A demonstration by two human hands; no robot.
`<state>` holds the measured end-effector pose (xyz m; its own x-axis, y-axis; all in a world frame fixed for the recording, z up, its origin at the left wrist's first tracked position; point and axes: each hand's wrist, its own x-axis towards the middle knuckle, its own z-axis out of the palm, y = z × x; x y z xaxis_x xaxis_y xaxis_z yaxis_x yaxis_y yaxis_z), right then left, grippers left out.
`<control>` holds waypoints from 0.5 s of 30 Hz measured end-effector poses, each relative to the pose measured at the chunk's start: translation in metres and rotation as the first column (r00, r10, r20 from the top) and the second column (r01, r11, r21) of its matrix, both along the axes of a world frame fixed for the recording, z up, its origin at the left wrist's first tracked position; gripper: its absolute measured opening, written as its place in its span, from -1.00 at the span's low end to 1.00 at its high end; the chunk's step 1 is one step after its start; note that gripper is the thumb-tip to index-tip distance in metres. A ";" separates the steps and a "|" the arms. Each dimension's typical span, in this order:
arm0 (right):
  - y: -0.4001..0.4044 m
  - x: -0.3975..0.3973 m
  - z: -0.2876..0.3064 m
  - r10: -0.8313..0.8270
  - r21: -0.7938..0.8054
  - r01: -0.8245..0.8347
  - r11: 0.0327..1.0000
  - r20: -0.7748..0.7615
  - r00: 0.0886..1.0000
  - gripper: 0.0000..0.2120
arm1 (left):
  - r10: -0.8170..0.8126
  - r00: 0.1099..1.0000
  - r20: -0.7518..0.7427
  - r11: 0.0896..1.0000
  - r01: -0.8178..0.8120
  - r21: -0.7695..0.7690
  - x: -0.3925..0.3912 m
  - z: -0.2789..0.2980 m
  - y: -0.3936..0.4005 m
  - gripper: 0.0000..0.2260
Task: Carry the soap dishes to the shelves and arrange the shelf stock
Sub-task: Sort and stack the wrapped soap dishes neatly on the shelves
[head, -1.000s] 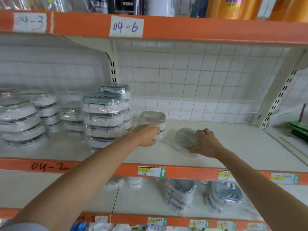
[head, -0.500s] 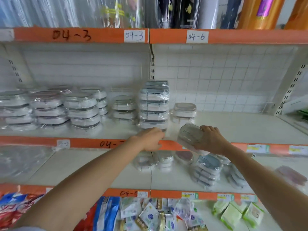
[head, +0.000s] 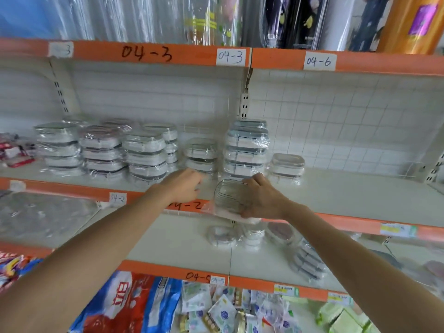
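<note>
While fingers (head: 252, 180) wrap soap dish (head: 228, 195), tilted

Top tier: clear plastic-wrapped rolls (head: 149, 18), dark patterned rolls (head: 298, 20), one orange roll (head: 413, 22). Bottom tier: a red-and-blue printed bag (head: 134, 304), small white sachets (head: 223, 313), pale green packets (head: 341, 318). Far left: red packets (head: 14, 152).

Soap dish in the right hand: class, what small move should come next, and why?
Probably set it on the bare shelf beside the lone wrapped dish. The right hand grips the soap dish at the shelf's front edge, not yet put down, while the left hand holds nothing.
</note>
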<state>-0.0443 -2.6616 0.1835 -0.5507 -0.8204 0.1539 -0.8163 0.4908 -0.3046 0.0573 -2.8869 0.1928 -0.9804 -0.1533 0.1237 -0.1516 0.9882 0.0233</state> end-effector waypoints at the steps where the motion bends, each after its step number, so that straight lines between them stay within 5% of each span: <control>1: -0.012 0.000 0.002 0.030 0.001 -0.030 1.000 -0.013 0.999 -0.21 | 0.022 1.000 -0.001 1.000 -0.022 -0.007 0.004 0.004 -0.006 -0.95; 7: -0.088 -0.005 0.017 0.126 0.041 -0.123 0.992 -0.090 0.988 -0.18 | 0.176 0.983 -0.052 0.983 -0.178 -0.050 0.020 0.025 -0.039 -0.85; 15: -0.161 -0.036 0.056 0.027 0.014 -0.025 1.000 -0.132 0.991 -0.19 | 0.135 0.982 -0.131 0.989 -0.142 -0.050 -0.005 0.045 -0.081 -0.84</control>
